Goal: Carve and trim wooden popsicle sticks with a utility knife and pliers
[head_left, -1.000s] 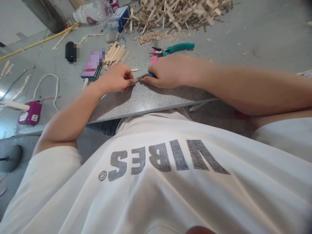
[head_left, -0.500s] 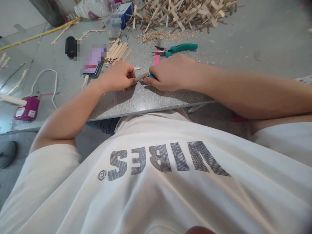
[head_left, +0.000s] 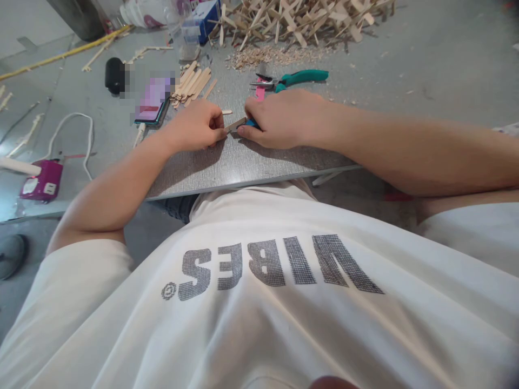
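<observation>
My left hand (head_left: pixel 198 125) is closed, with thumb and fingers pinching one end of a wooden craft stick (head_left: pixel 235 126). The stick slants up to the right across the gap between my hands. My right hand (head_left: pixel 286 119) wraps around a small blue-handled tool (head_left: pixel 253 123); the fingers cover most of it, so its exact kind is hidden. The tool's tip lies at the stick's right part. Just beyond my right hand rest teal-handled pliers (head_left: pixel 298 79) on a pink strip (head_left: pixel 260 93). A loose stick (head_left: pixel 227 112) lies behind the held one.
A stack of craft sticks (head_left: pixel 192 84) sits beside a phone (head_left: pixel 154 100) with a white cable. Farther back are a large heap of sticks (head_left: pixel 300 21), wood shavings (head_left: pixel 271 56) and a blue box (head_left: pixel 205 21). The table's near edge (head_left: pixel 243 185) runs close to my body.
Both hands stay in nearly the same place. The blue-handled tool and the right fingers have shifted slightly against the stick, and the view has drifted a little.
</observation>
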A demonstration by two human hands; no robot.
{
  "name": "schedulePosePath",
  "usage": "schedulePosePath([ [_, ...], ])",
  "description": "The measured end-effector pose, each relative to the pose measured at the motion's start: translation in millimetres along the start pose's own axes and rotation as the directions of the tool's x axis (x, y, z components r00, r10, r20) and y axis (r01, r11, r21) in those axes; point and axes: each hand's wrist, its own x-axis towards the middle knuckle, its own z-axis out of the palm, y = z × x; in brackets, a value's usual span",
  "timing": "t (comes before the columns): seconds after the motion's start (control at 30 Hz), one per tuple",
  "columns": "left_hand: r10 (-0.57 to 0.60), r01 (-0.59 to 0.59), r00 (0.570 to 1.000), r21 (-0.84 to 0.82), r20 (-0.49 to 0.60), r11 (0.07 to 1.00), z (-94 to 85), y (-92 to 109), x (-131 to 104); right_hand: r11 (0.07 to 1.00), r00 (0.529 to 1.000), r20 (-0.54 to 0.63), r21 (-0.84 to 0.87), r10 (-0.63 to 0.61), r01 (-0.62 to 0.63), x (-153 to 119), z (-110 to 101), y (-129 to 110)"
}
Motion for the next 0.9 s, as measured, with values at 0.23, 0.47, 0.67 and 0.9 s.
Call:
schedulePosePath([
  [0.23, 0.002, -0.002, 1.0, 0.008, -0.001, 1.0, -2.0, 4, -4, 0.997, 0.999, 0.01, -0.068, -0.039, 0.039, -1, -3, -3],
  [0.47, 0.038, -0.039, 0.999, 0.06, 0.01, 0.997, -4.4, 4, -3, 0.998, 0.999, 0.019, -0.05, -0.047, 0.048, 0, -3, -2],
  [0.67, 0.038, -0.037, 0.999, 0.057, -0.014, 0.998, -3.2, 3, -4, 0.998, 0.999, 0.019, -0.059, -0.032, 0.033, 0, -4, -3],
  [0.9, 0.042, -0.044, 0.998, -0.045, -0.05, 0.998, 0.2, -6, -1, 0.998, 0.999, 0.024, -0.058, -0.022, 0.023, 1, -3, -4],
])
